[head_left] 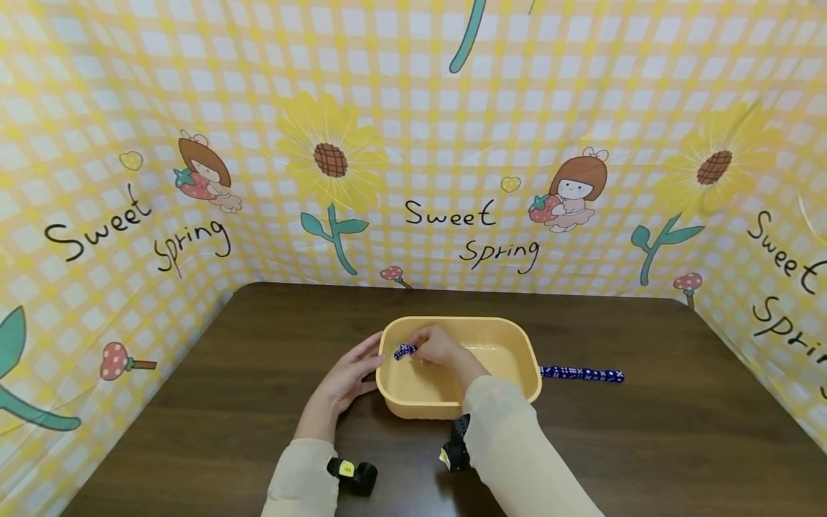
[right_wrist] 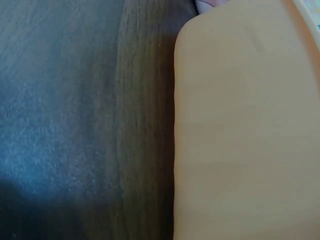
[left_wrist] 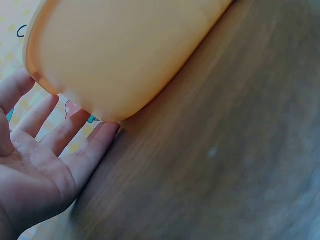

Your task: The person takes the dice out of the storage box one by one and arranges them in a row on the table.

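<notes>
A yellow plastic basin [head_left: 426,411] stands on the dark wooden table. Inside it, near the left end, lies a small cluster of blue dice with white dots [head_left: 402,352]. My right hand [head_left: 442,348] reaches into the basin with bent fingers and pinches a die at the cluster's right side; the fingertips are partly hidden. At the basin's left end, my left hand [head_left: 349,377] touches the outer wall. Its fingers [left_wrist: 65,131] are mostly straight against the basin's end in the left wrist view. The right wrist view shows mainly the basin's outer side [right_wrist: 240,130].
A straight row of blue dice [head_left: 584,374] lies on the table right of the basin, its left end close to the basin's wall. A yellow checked cloth [head_left: 439,158] hangs behind and along both sides of the table [head_left: 646,445].
</notes>
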The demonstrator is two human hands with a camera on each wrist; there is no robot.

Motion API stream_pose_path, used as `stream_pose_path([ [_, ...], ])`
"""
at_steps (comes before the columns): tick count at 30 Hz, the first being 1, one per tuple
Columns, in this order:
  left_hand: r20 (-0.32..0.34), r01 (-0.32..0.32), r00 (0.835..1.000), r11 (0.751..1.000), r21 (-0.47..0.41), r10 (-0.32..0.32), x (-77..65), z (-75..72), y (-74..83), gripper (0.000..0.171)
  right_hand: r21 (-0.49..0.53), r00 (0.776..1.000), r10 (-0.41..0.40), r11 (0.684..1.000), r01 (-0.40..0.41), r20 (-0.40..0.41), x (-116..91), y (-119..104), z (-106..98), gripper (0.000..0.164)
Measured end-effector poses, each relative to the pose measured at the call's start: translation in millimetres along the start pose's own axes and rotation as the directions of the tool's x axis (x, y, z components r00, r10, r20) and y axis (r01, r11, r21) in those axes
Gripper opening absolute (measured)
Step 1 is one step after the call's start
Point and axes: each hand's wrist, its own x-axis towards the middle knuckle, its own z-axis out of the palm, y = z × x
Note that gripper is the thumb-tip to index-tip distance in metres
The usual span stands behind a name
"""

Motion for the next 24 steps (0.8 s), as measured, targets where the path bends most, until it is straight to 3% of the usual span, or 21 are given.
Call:
stream_pose_path([
  [3,0.001,0.0,1.0,1.0,-0.004,0.0,0.3,-0.5,-0.2,0.056,-0.055,1.0,0.019,0.998,-0.021,-0.024,-12,-17,0,0.021],
  [5,0.001,0.0,1.0,1.0,-0.002,0.0,0.3,-0.5,-0.1,0.056,-0.066,1.0,0.016,0.998,-0.018,-0.023,-12,-16,0,0.02],
  [8,-0.003,-0.002,1.0,1.0,-0.001,0.002,0.0,0.0,0.5,0.056,-0.067,0.999,0.05,0.996,-0.051,-0.012,5,8,4,0.021],
  [10,-0.006,-0.002,1.0,1.0,0.001,0.002,-0.1,0.5,0.5,0.056,-0.02,1.0,0.009,1.0,-0.009,0.016,25,38,5,0.022],
  [14,-0.009,0.001,1.0,1.0,0.001,-0.001,0.1,0.8,0.4,0.053,-0.019,1.0,0.0,1.0,0.0,0.01,45,68,11,0.025],
  [20,-0.007,0.002,1.0,1.0,0.008,-0.002,1.2,0.3,-0.5,0.053,-0.076,0.999,0.025,0.997,-0.027,-0.026,27,43,9,0.025],
  [24,-0.009,-0.004,1.0,1.0,0.01,0.004,0.7,0.4,-0.4,0.052,-0.085,1.0,0.016,0.996,-0.018,-0.023,36,55,9,0.024],
])
